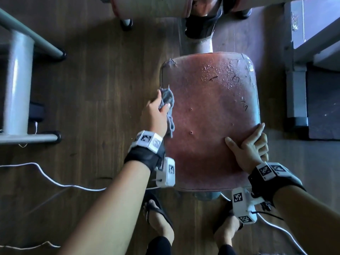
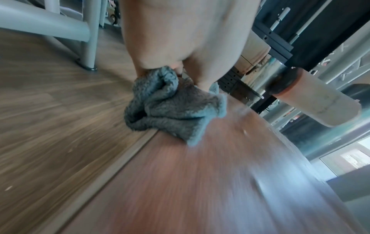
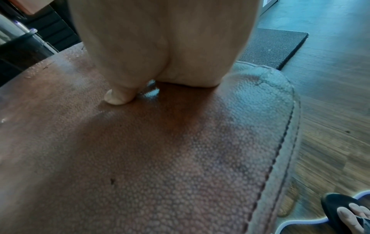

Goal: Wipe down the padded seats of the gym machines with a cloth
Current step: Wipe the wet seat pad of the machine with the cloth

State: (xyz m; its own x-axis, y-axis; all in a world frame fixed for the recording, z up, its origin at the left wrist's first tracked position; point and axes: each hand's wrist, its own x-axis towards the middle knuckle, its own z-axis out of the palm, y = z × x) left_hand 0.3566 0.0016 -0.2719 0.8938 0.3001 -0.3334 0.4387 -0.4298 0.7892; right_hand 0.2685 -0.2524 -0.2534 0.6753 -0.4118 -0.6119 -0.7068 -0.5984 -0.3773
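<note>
A worn reddish-brown padded seat (image 1: 207,115) fills the middle of the head view, with water droplets on its far right part. My left hand (image 1: 156,111) grips a bunched grey cloth (image 1: 166,100) at the seat's left edge; in the left wrist view the cloth (image 2: 170,107) rests on the seat (image 2: 200,182) beside its edge seam. My right hand (image 1: 248,146) holds the seat's near right edge, thumb on top and fingers curled over the side. In the right wrist view the thumb (image 3: 118,96) presses on the textured seat (image 3: 160,158).
White machine frame tubes (image 1: 17,85) stand on the wood floor at left. A padded roller (image 2: 316,101) and a post lie beyond the seat. A dark mat (image 1: 322,103) lies at right. White cables (image 1: 55,181) cross the floor near my sandalled feet (image 1: 158,218).
</note>
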